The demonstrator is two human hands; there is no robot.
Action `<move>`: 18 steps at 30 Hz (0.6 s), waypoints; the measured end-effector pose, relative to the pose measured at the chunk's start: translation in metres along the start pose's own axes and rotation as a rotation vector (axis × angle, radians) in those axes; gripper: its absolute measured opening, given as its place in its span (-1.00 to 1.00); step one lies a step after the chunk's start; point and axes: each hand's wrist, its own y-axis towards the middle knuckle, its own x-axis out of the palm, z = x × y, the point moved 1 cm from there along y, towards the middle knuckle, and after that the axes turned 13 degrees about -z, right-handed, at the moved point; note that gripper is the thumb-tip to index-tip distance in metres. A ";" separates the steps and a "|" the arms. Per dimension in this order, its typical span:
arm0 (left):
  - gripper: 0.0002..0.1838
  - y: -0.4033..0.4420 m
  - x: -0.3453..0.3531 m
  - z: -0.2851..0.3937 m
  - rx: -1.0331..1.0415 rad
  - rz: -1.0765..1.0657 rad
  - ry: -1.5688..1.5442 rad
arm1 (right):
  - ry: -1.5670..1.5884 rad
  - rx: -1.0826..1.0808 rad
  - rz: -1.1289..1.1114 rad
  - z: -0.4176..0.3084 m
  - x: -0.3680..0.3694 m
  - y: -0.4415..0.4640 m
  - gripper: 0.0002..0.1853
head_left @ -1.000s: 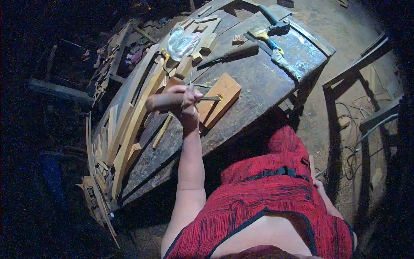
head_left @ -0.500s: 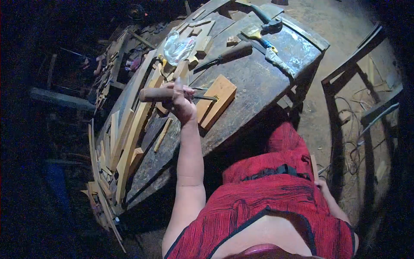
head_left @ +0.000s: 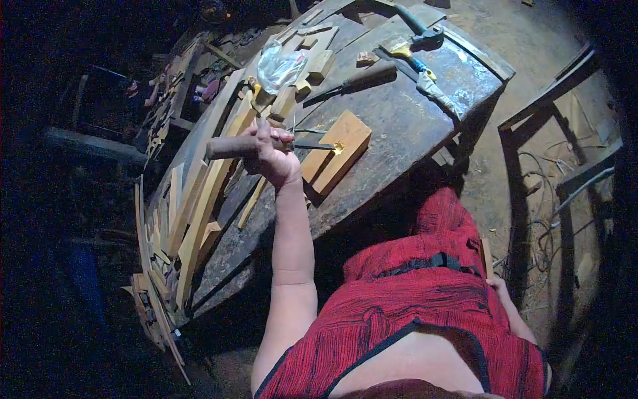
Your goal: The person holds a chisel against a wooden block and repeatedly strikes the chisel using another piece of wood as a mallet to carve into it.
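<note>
My left hand [head_left: 272, 151] is closed around the wooden handle of a chisel [head_left: 229, 147], held nearly level. Its thin metal blade extends right, and the tip meets a notch with pale chipped wood in a wooden block [head_left: 345, 149]. The block lies on a dark, worn workbench [head_left: 392, 139]. My right hand [head_left: 497, 286] is low at my right side, partly hidden by my red clothing. Its fingers appear closed on a pale wooden piece [head_left: 487, 258], of which only a narrow length shows.
A hammer [head_left: 425, 38], a brush-like tool with a yellow and blue handle [head_left: 415, 63] and a wooden-handled tool [head_left: 369, 76] lie on the bench. A clear plastic bag [head_left: 279, 66] rests among wood strips [head_left: 206, 206] along the left. A wooden frame [head_left: 545, 90] stands right.
The view has shifted slightly. My left hand and the chisel handle have moved a little left relative to the block, while the chisel tip stays at the notch.
</note>
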 end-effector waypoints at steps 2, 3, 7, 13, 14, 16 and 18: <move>-0.77 0.000 -0.006 -0.009 -0.033 -0.085 -0.014 | -0.198 0.102 0.060 -0.003 0.000 -0.006 -0.61; -0.77 -0.002 -0.003 -0.009 -0.039 -0.090 -0.017 | -0.192 0.101 0.065 0.003 -0.009 0.001 -0.61; -0.80 -0.003 0.008 -0.011 -0.039 -0.094 -0.111 | -0.209 -0.118 -0.032 0.024 -0.049 0.047 -0.68; -0.78 0.005 0.009 -0.019 -0.096 -0.133 0.009 | -0.053 -0.024 -0.056 -0.018 0.023 -0.005 -0.62; -0.78 0.006 0.009 -0.021 -0.090 -0.105 0.023 | -0.066 -0.002 0.077 -0.026 0.037 -0.023 -0.58; -0.76 0.003 0.011 -0.022 -0.073 -0.118 0.102 | 0.015 0.005 -0.116 0.007 -0.059 0.013 -0.61; -0.74 -0.002 0.014 -0.020 -0.052 -0.115 0.166 | 0.039 -0.054 -0.146 -0.042 -0.014 -0.004 -0.70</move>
